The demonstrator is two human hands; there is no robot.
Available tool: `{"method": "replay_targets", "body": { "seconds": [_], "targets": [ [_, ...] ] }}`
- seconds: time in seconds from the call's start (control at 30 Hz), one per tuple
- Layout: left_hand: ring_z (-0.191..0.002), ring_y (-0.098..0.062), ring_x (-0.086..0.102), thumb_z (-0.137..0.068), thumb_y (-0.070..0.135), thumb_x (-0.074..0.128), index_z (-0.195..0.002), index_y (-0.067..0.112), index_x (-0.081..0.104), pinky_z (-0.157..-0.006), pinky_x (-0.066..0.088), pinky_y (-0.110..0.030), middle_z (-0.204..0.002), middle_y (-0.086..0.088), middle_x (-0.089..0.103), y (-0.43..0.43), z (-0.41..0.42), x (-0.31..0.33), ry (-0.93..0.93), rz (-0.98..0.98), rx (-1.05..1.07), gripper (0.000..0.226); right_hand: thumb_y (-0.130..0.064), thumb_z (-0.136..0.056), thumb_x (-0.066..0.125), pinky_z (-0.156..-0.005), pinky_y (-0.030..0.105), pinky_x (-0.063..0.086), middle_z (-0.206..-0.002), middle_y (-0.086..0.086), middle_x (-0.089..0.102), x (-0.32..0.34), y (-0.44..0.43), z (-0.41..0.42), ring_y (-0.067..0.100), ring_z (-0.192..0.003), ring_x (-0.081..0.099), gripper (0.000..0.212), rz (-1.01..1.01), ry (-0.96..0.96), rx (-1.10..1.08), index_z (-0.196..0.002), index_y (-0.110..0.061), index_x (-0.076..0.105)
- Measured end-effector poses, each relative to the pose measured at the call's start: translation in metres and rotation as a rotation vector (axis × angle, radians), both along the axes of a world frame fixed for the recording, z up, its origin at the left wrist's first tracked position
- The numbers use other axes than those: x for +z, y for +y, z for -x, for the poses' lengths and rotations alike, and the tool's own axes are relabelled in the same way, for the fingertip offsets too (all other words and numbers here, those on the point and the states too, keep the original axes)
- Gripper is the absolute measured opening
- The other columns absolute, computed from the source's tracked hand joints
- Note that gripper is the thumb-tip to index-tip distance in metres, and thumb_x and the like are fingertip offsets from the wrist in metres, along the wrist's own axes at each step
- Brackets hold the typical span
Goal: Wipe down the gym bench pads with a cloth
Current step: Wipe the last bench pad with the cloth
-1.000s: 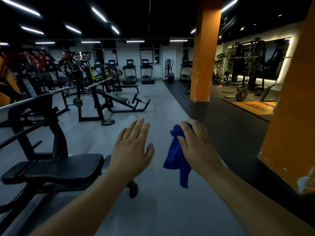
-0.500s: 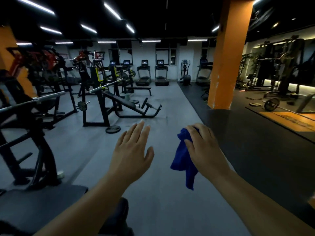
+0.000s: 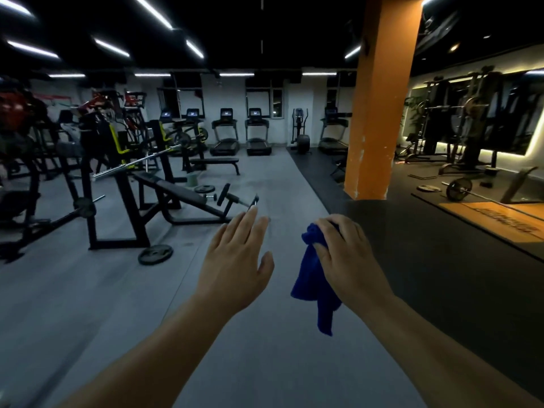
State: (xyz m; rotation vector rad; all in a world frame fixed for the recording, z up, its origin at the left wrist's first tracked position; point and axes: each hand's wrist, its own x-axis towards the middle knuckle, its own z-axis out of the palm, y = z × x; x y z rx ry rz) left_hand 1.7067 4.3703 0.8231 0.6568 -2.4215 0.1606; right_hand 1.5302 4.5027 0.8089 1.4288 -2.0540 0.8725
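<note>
head view, and i'm out on the grey gym floor [image 3: 88, 304], no bench within reach. my right hand [image 3: 350, 260] is up in front of me, its fingers [image 3: 338, 228] curled over the top of the blue cloth [image 3: 309, 278] and gripping it in a bunch. the rest of the cloth hangs free below the hand, touching nothing. my left hand [image 3: 235, 260] is just beside it, apart from the cloth, fingers [image 3: 250, 222] straight and a little spread, holding nothing.

no pad is under either hand. the nearest i can make out is the black decline bench pad [image 3: 173, 191], ahead to my left under the racked barbell [image 3: 138, 163]. a weight plate [image 3: 155, 254] lies flat on the floor by its frame. a flat bench [image 3: 215, 161] sits farther back, and an orange pillar [image 3: 379, 113] stands to my right.

i read this as the approach to a bench, with no wiping under way. next move, as i judge it: close on the decline bench, step round the plate, lay the cloth flat on the pad and press while sweeping along it. the light is dim, so i can't tell how dirty that pad is.
</note>
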Motion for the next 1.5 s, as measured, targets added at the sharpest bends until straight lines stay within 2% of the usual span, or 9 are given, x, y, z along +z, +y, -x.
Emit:
{"method": "replay_targets", "body": {
  "seconds": [0.23,0.33,0.43,0.53,0.73,1.03,1.2,1.33,1.5],
  "targets": [
    [-0.154,-0.015,-0.004,-0.102,0.045,0.033,-0.159,0.027,0.009,-0.123,0.001,-0.034,-0.168,0.002,0.000,-0.167,0.197,-0.008,-0.011,-0.086,0.029,0.065,-0.027,-0.098,0.047,-0.101,0.042,0.044,-0.132,0.002,0.047,-0.003,-0.175,0.197,0.024,-0.119,0.049,0.035,-0.054,-0.014,0.046,-0.131,-0.016,0.051],
    [-0.154,-0.016,0.003,-0.098,0.048,0.027,-0.158,0.024,0.016,-0.125,0.011,-0.039,-0.168,0.000,0.007,-0.239,0.268,-0.012,-0.020,-0.088,0.041,0.066,-0.031,-0.098,0.041,-0.101,0.041,0.044,-0.131,0.002,0.047,0.003,-0.252,0.271,0.023,-0.118,0.048,0.037,-0.070,-0.013,0.059,-0.131,-0.017,0.050],
    [-0.154,-0.019,0.008,-0.098,0.046,0.033,-0.158,0.022,0.019,-0.124,0.014,-0.041,-0.167,-0.003,0.012,-0.320,0.336,-0.021,-0.031,-0.089,0.053,0.066,-0.028,-0.098,0.047,-0.102,0.040,0.043,-0.132,0.003,0.047,-0.004,-0.334,0.339,0.023,-0.120,0.048,0.036,-0.079,-0.004,0.062,-0.131,-0.016,0.051],
    [-0.154,-0.019,0.010,-0.099,0.042,0.041,-0.158,0.020,0.019,-0.124,0.012,-0.040,-0.167,-0.003,0.015,-0.409,0.408,-0.036,-0.014,-0.073,0.046,0.066,-0.027,-0.099,0.048,-0.103,0.039,0.043,-0.133,0.003,0.047,-0.022,-0.419,0.408,0.022,-0.120,0.047,0.036,-0.092,0.010,0.044,-0.133,-0.016,0.050],
    [-0.154,-0.017,0.002,-0.100,0.042,0.039,-0.158,0.023,0.012,-0.125,0.006,-0.037,-0.168,-0.001,0.006,-0.578,0.552,-0.044,-0.053,-0.142,0.014,0.066,-0.024,-0.099,0.050,-0.101,0.039,0.042,-0.132,0.004,0.047,-0.045,-0.574,0.544,0.024,-0.117,0.049,0.033,-0.166,-0.027,0.012,-0.131,-0.014,0.051],
    [-0.154,-0.018,0.005,-0.101,0.040,0.040,-0.159,0.023,0.015,-0.123,0.004,-0.036,-0.168,-0.001,0.010,-0.806,0.787,-0.056,-0.055,-0.110,-0.001,0.065,-0.029,-0.100,0.044,-0.102,0.038,0.042,-0.132,0.002,0.047,-0.061,-0.802,0.776,0.021,-0.119,0.047,0.036,-0.152,-0.037,-0.002,-0.132,-0.015,0.051],
    [-0.154,-0.017,0.000,-0.102,0.040,0.036,-0.159,0.023,0.011,-0.117,-0.008,-0.031,-0.168,0.000,0.004,-0.934,0.928,-0.060,-0.063,-0.163,0.038,0.065,-0.028,-0.099,0.045,-0.096,0.036,0.044,-0.126,0.001,0.049,-0.066,-0.934,0.916,0.022,-0.112,0.052,0.034,-0.214,-0.009,0.033,-0.130,-0.016,0.050],
    [-0.154,-0.016,0.001,-0.101,0.041,0.037,-0.159,0.022,0.012,-0.117,-0.008,-0.030,-0.168,0.001,0.006,-1.037,1.015,-0.057,-0.044,-0.196,0.064,0.065,-0.031,-0.098,0.039,-0.096,0.037,0.045,-0.125,0.002,0.050,-0.056,-1.044,1.007,0.021,-0.110,0.051,0.037,-0.238,-0.029,0.065,-0.129,-0.016,0.051],
    [-0.154,-0.016,0.006,-0.100,0.042,0.039,-0.158,0.022,0.015,-0.124,0.004,-0.037,-0.167,0.000,0.010,-1.197,1.113,-0.071,-0.032,-0.186,0.098,0.066,-0.027,-0.099,0.049,-0.099,0.036,0.042,-0.128,0.001,0.049,-0.060,-1.206,1.121,0.022,-0.115,0.050,0.035,-0.222,0.004,0.061,-0.131,-0.016,0.051]
  ]
}}
